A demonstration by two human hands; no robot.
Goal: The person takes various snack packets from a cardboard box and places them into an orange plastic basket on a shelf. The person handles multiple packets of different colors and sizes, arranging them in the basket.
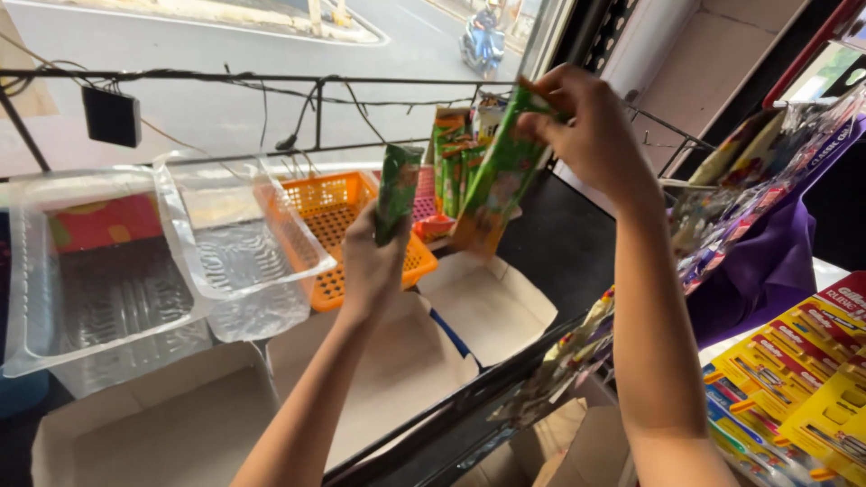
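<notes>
Two bare forearms reach up: the left hand [372,257] grips a green sachet [397,189] above the orange basket [338,212], while the right hand [586,126] pinches a green sachet strip [496,180] hanging from the wire rack [271,83]

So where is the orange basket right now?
In the head view, the orange basket sits left of centre, just behind the left hand and beside a clear plastic tray.

Dark counter [550,243], orange basket [338,212], clear trays [108,271], open cardboard box [397,361]
</notes>
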